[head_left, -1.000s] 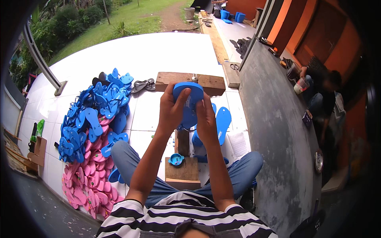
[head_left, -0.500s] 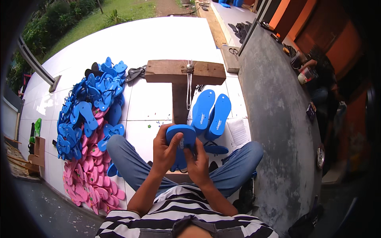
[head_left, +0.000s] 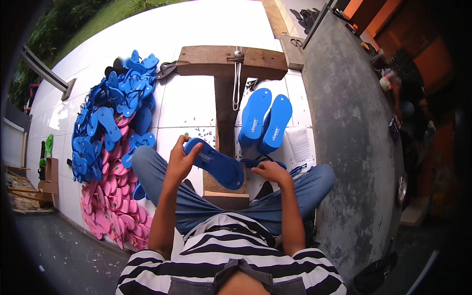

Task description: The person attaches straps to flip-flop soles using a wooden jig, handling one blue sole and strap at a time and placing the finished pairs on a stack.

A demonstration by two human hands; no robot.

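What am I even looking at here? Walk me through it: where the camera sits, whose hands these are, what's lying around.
The camera sits on the person's head and looks down, so the edges bend. The two arms rising from below are the person's own. The left hand holds a blue sandal sole; the right hand rests by a blue strap, and whether it grips it is unclear. Ahead lies a T-shaped wooden bench with a metal tool, and beside it two more blue soles. On the white tiled floor to the left lies a heap of blue and pink sandal parts.
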